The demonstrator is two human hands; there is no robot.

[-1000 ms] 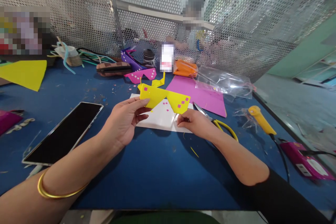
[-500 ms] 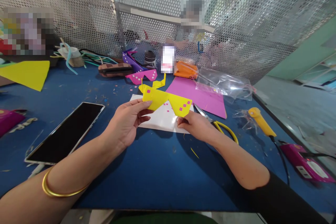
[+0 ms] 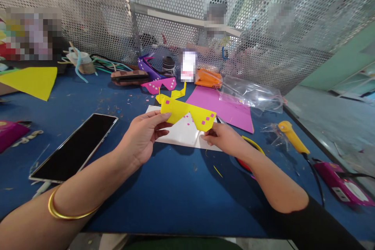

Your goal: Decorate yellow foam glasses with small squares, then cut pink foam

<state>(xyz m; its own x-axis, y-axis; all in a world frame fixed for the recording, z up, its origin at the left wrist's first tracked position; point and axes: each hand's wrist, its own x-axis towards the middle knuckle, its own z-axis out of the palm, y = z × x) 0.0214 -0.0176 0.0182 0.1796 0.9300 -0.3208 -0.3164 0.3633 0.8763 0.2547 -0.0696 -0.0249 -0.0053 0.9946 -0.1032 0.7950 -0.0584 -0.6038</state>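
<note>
My left hand [image 3: 143, 134] pinches the left end of yellow cut-out glasses [image 3: 180, 111] between thumb and fingers. Small pink squares are stuck on the yellow front, one at the left corner and several on the right lens. Just below the right lens, the fingers of my right hand [image 3: 224, 138] are pinched together; whatever they hold is too small or hidden to make out. Under the glasses lies a white sheet [image 3: 172, 136] with tiny pink squares on it. Scissors with yellow and red handles [image 3: 254, 143] lie partly hidden beneath my right forearm.
Pink glasses [image 3: 159, 85] and purple glasses [image 3: 148, 68] sit behind. A purple sheet [image 3: 211, 101], a clear plastic bag [image 3: 252, 95] and an orange packet [image 3: 208, 78] are toward the back right. A phone [image 3: 76, 146] lies left; a yellow glue gun [image 3: 293, 136] lies right.
My right hand has shifted slightly right, and its forearm now covers more of the scissors. My left hand keeps its hold on the yellow glasses.
</note>
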